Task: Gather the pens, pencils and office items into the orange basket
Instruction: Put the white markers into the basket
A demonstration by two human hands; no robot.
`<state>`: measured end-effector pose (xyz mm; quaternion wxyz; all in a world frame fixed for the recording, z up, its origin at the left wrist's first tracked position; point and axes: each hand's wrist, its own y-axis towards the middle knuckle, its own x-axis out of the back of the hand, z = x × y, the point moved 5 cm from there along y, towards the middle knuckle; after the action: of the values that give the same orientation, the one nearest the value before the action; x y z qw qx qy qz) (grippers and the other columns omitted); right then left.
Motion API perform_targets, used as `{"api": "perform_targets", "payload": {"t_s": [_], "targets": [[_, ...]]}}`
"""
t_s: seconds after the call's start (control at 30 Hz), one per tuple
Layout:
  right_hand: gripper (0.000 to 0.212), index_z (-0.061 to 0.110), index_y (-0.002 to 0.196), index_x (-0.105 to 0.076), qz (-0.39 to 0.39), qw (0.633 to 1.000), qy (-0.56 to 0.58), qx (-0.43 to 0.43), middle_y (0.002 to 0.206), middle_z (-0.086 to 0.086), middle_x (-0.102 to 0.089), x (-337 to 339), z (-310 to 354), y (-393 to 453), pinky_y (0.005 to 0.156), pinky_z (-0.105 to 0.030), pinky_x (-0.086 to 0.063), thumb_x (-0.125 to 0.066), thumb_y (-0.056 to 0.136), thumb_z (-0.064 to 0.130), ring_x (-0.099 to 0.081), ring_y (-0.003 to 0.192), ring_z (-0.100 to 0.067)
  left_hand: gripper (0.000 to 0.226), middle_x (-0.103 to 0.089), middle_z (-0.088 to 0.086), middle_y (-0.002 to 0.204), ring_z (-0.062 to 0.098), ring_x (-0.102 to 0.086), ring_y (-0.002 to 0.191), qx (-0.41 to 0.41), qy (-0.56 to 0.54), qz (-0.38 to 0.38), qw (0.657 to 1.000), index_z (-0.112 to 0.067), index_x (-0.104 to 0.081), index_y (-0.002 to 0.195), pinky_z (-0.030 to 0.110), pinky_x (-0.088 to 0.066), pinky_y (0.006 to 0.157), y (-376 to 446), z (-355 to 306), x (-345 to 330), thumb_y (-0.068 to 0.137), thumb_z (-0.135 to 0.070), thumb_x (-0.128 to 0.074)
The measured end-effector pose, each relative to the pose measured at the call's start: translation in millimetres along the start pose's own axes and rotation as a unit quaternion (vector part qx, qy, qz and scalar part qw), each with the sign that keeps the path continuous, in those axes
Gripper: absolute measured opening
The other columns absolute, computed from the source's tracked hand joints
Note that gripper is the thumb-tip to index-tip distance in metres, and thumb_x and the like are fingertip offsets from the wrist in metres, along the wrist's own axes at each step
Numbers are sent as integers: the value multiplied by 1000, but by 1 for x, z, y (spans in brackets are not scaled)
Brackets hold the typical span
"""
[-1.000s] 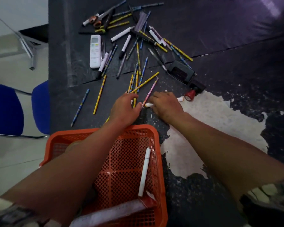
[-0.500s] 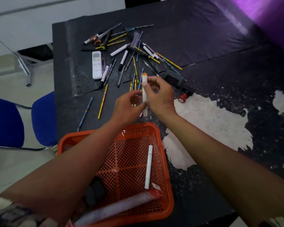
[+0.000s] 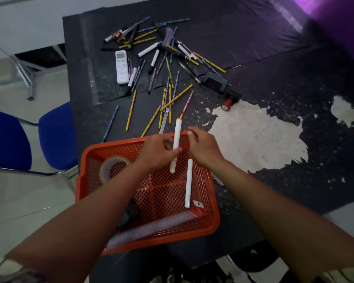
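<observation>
My left hand (image 3: 158,148) pinches a white marker (image 3: 176,139) and holds it nearly upright over the far edge of the orange basket (image 3: 86,166). My right hand (image 3: 202,146) hovers just right of the marker with loosely curled fingers, holding nothing. Inside the basket lie another white marker (image 3: 188,184), a roll of tape (image 3: 112,167), a ruler (image 3: 151,229) and a dark object (image 3: 129,215). Several pencils (image 3: 166,101) and pens (image 3: 153,60) are scattered on the black table beyond the basket.
A white remote (image 3: 122,67), scissors (image 3: 119,36), a black stapler (image 3: 215,83) and a red-capped item (image 3: 226,104) lie among the far clutter. The table cover is torn, showing a pale patch (image 3: 253,137) at right. A blue chair (image 3: 29,135) stands left of the table.
Both hands lifted the white marker off the table and brought it back over the basket. The right hand has let go; only the left hand holds it now.
</observation>
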<state>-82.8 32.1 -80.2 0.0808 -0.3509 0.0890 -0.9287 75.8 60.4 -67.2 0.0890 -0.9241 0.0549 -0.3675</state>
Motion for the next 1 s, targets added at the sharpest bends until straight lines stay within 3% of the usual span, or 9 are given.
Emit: {"api": "perform_targets", "payload": {"t_s": [0.1, 0.3, 0.53, 0.67, 0.77, 0.83, 1.0], "targets": [[39, 17, 137, -55, -10, 1000, 6, -8, 129, -7, -62, -1, 0, -5, 99, -34, -46, -39, 105, 31, -57, 117, -24, 21, -67, -5, 67, 10, -63, 64, 30, 40, 27, 998, -17, -66, 74, 28, -49, 59, -16, 15, -17, 79, -30, -82], [37, 16, 133, -59, -1, 1000, 15, -3, 122, -5, -65, 1, 0, -1, 91, -30, -48, -40, 104, 31, -60, 108, -19, 23, -70, -3, 81, 16, -67, 78, 60, 72, 75, 993, -18, -70, 86, 31, -54, 70, -25, 27, -38, 79, -38, -80], [30, 24, 98, -71, -19, 998, 8, -55, 88, 6, -69, 7, 5, 34, 74, -31, -50, -48, 98, 43, -63, 79, -13, 20, -72, -8, 78, 8, -66, 70, -67, 106, -57, 991, -23, -72, 90, 33, -58, 66, 7, -5, 8, 86, -42, -67], [32, 22, 82, -73, -30, 991, -50, -117, 85, 5, -68, 9, 8, 67, 71, -30, -43, -55, 92, 46, -59, 78, -20, 18, -72, -10, 73, 11, -68, 68, -95, 138, -154, 974, -25, -71, 88, 34, -56, 62, 28, -20, 31, 87, -42, -63], [36, 18, 82, -74, -28, 985, -89, -147, 88, 1, -71, 2, 9, 93, 70, -30, -45, -62, 85, 52, -63, 82, -25, 17, -72, -8, 83, 15, -69, 78, -79, 155, -192, 966, -25, -70, 91, 35, -54, 62, 45, -18, 37, 87, -41, -62], [44, 16, 94, -73, -22, 980, -117, -162, 101, -3, -72, -4, 10, 106, 75, -33, -48, -65, 80, 57, -66, 93, -29, 18, -71, -4, 95, 20, -68, 89, -69, 162, -185, 967, -23, -71, 97, 36, -53, 68, 57, -12, 37, 88, -37, -64], [46, 16, 113, -67, -6, 969, -167, -180, 120, -9, -66, -17, 11, 127, 81, -36, -47, -75, 81, 48, -63, 111, -32, 24, -68, 2, 107, 26, -64, 97, -25, 162, -147, 975, -22, -71, 106, 40, -53, 74, 82, 11, 31, 90, -37, -62]]}}
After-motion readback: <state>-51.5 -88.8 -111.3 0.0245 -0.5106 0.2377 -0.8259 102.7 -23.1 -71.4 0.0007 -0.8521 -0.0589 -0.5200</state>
